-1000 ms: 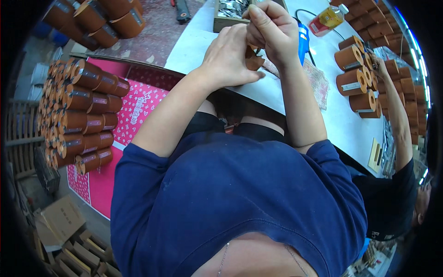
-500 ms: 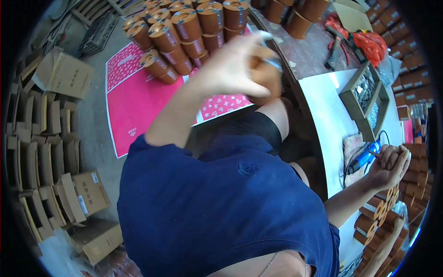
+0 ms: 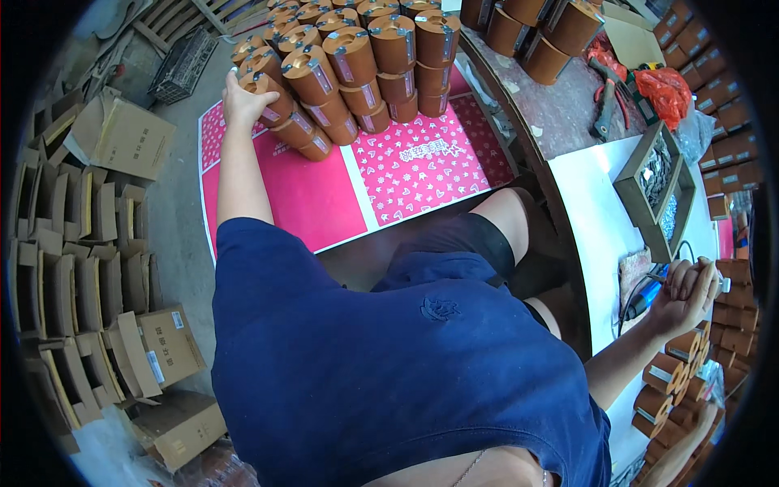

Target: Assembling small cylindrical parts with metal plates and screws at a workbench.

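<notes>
My left hand [image 3: 246, 101] reaches out to the far left, its fingers and thumb round a brown cylinder [image 3: 276, 104] with a hole in its top. This cylinder sits on top of a short stack at the left front of many like cylinders [image 3: 350, 57] with metal fittings and pale labels. My right hand [image 3: 688, 294] is raised over the white-covered bench [image 3: 604, 235] at the right, fingers curled closed. A small white bit [image 3: 725, 284] shows at its outer edge, but what the fingers hold cannot be made out. Partly behind that hand lies a blue power tool [image 3: 647, 297].
Pink patterned sheets [image 3: 312, 199] lie under the stacks. On the bench are a divided tray [image 3: 649, 174] of small metal parts, pliers [image 3: 605, 101], a red plastic bag [image 3: 664, 91] and more cylinders [image 3: 664, 373]. Cardboard boxes [image 3: 122, 138] line the left. Another person's forearm [image 3: 686, 450] shows lower right.
My left hand has carried a brown cylinder from near the bench edge leftward onto the stack at the left front. My right hand stays raised and closed over the bench.
</notes>
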Demonstrator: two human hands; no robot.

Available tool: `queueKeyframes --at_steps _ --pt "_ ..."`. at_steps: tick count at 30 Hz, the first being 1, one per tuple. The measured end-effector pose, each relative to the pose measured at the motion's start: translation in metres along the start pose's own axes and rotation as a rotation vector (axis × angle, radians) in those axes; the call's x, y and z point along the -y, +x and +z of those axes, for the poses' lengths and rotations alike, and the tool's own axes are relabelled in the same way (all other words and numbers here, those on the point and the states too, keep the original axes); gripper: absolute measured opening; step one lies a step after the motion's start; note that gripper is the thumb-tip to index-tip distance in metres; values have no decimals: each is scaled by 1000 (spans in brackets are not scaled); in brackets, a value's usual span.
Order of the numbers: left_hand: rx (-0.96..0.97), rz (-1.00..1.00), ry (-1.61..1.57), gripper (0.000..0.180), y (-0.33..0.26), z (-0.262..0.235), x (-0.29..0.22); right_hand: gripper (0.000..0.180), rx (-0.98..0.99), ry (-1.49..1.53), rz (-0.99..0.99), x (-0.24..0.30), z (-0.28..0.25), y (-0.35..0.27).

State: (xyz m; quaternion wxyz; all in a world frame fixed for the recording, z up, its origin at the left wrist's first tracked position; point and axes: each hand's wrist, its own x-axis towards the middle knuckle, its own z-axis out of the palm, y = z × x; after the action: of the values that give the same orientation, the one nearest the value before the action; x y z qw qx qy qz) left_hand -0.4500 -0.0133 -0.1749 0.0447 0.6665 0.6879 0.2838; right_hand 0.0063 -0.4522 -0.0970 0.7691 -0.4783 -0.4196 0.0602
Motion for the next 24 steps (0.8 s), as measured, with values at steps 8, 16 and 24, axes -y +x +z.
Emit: queueKeyframes --at_steps 8,16,24 --pt "-11 17 -24 104 11 24 9 25 -58 -62 -19 2 -2 -5" --pt "22 27 -148 113 18 23 38 22 -140 -20 10 -2 -4 -13" --pt "-227 517 -242 78 30 -62 -143 18 -236 12 24 8 -6 -18"
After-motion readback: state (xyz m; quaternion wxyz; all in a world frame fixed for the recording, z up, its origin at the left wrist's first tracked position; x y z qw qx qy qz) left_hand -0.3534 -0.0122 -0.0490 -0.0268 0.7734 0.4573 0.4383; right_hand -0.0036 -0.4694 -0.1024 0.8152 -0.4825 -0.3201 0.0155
